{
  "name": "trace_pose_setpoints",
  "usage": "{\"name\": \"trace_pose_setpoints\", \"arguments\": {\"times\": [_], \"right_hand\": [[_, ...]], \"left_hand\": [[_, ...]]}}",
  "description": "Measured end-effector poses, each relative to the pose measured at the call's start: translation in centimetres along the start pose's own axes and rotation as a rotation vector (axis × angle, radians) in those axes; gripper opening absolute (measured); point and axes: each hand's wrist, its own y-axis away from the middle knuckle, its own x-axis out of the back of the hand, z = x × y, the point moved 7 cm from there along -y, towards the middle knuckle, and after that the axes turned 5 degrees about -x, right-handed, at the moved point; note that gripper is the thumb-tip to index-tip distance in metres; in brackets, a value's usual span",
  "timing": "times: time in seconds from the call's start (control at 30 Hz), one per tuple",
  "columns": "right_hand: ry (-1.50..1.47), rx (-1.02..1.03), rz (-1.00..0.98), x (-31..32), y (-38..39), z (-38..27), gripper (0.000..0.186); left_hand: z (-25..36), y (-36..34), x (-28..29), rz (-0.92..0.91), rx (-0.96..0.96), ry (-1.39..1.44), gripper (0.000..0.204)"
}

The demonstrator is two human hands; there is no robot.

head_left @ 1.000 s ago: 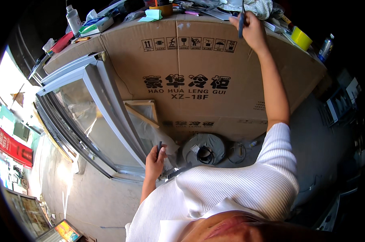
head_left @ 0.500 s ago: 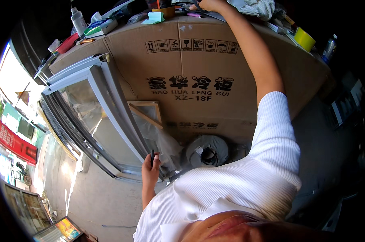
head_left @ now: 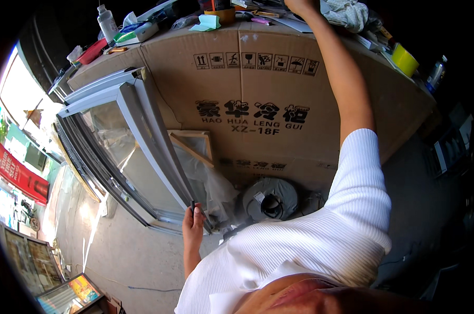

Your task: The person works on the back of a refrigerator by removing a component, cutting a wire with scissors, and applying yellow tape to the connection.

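Left hand (head_left: 193, 224) curled round the dark stick (head_left: 192, 205), which lies right in its fingers, long axis running up the view, free end pointing up past the thumb; right hand (head_left: 302, 6) well apart, up by the carton (head_left: 221, 83) top, fingers cropped, can't tell their grip

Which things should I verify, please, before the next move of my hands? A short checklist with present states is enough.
1. Left hand gripping the dark stick: ok.
2. Right hand wholly in view: not ok, the top edge cuts it off.
3. What the right hand holds: cannot tell.
4. White bottle standing: ok.
5. Yellow roll away from the carton's edge: not ok, close to it.
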Motion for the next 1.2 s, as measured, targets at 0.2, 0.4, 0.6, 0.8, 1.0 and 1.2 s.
{"name": "trace_pose_setpoints", "arguments": {"times": [0.2,0.4,0.6,0.8,1.0,1.2], "right_hand": [[-0.136,-0.105,0.163,1.4,-1.4,5.4,0.018],[-0.223,0.033,0.303,0.8,-1.4,7.9,0.02],[-0.488,0.085,0.273,1.8,-0.8,9.1,0.035],[-0.478,0.089,0.318,2.5,0.2,8.0,0.038],[-0.416,0.099,0.322,1.9,1.1,8.1,0.038],[-0.547,0.059,0.106,0.5,0.2,8.7,0.039]], "left_hand": [[3.1,-3.1,-2.7,-0.071,-0.015,0.133,0.031],[15.8,-9.6,-8.3,-0.183,-0.352,0.07,0.03],[26.3,-13.7,-15.0,-0.275,-0.452,0.314,0.025],[31.9,-17.7,-16.6,-0.175,-0.516,-0.018,0.026],[40.7,-23.3,-18.4,0.084,-0.968,-0.508,0.029],[41.5,-26.9,-23.7,-0.265,-0.722,-0.131,0.027]]}}
